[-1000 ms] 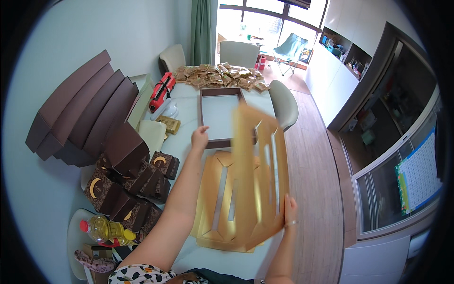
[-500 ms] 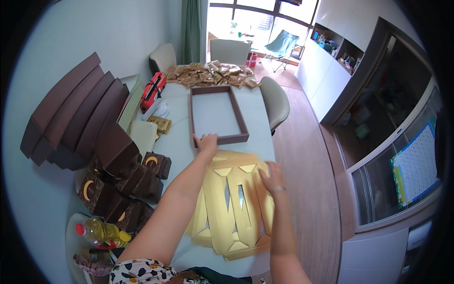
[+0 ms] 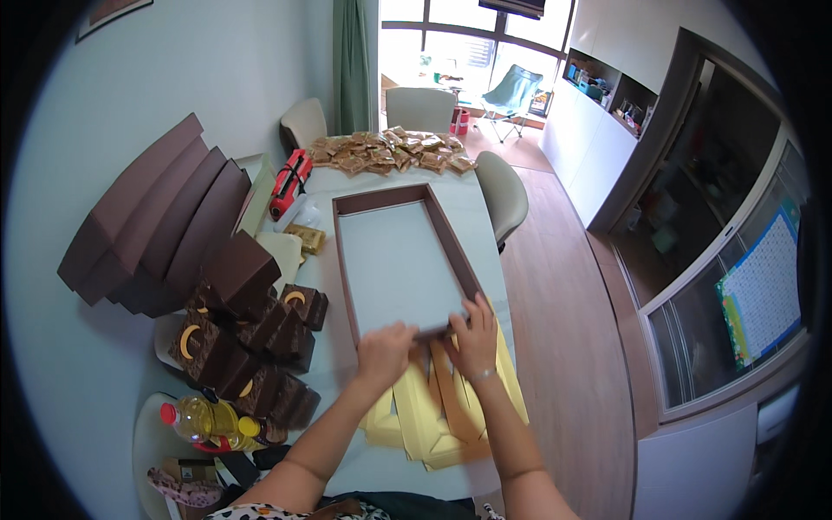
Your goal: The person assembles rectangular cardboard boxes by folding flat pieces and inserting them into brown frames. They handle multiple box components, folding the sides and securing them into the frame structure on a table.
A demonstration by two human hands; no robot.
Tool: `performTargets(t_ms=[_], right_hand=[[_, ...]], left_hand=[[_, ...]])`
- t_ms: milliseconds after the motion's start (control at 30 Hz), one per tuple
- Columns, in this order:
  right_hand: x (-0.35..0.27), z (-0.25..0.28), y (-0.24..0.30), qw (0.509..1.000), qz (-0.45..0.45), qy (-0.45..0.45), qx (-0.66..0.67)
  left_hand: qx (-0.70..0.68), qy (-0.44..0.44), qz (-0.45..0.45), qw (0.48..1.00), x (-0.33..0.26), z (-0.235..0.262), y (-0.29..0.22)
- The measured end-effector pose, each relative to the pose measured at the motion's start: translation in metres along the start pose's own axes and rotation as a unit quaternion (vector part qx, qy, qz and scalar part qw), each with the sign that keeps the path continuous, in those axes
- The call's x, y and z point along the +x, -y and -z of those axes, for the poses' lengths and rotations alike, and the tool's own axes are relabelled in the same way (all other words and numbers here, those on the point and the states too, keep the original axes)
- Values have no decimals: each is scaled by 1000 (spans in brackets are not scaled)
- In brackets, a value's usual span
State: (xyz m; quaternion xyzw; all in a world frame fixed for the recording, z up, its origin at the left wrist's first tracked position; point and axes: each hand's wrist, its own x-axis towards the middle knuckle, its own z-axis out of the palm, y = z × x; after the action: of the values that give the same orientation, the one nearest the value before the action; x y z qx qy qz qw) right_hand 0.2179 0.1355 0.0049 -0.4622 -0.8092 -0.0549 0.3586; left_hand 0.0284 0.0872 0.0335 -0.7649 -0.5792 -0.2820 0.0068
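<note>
A shallow rectangular dark-brown cardboard box [image 3: 338, 276] with a pale inside lies lengthwise in front of me. Fingers of my left hand [image 3: 386, 354] are closed round its near left corner. At the near right corner, my right hand [image 3: 473, 340] grips the wall, fingers over the edge. Beneath the box's near end and my hands are flat gold cardboard sheets [image 3: 425, 438] with cut slots and fold lines, partly covered. Whether the near end rests on the sheets or is held just above them, I cannot tell.
Several small gold packets [image 3: 390, 156] are heaped at the table's far end. Left stand stacked brown box parts [image 3: 130, 225], dark boxes with a gold crescent [image 3: 204, 347], a red tool-like object [image 3: 290, 184] and an oil bottle [image 3: 195, 418]. A chair [image 3: 501, 199] touches the right side.
The brown box has come nearer and now overlaps the gold sheets. My right hand has left the sheets and taken hold of the box. My left hand came back with it.
</note>
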Motion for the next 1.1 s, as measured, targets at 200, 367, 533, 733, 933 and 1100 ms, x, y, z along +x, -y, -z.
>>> performTargets(t_ms=[200,367,533,733,933,1100], right_hand=[[-132,44,44,999,-32,43,-10],[-172,38,42,987,-72,54,136],[-176,19,-42,949,-296,-74,-79],[-165,50,-85,845,-503,178,24],[-158,78,-92,784,-520,126,315],[-123,169,-65,809,-455,54,368]], left_hand=[[-28,27,-67,997,-121,0,-35],[-40,32,-56,997,-165,-41,-23],[-55,39,-57,996,-162,-38,-27],[-9,42,-55,998,-166,-50,-12],[-56,25,-38,997,-150,-6,-19],[-94,-12,-19,995,-146,20,-22]])
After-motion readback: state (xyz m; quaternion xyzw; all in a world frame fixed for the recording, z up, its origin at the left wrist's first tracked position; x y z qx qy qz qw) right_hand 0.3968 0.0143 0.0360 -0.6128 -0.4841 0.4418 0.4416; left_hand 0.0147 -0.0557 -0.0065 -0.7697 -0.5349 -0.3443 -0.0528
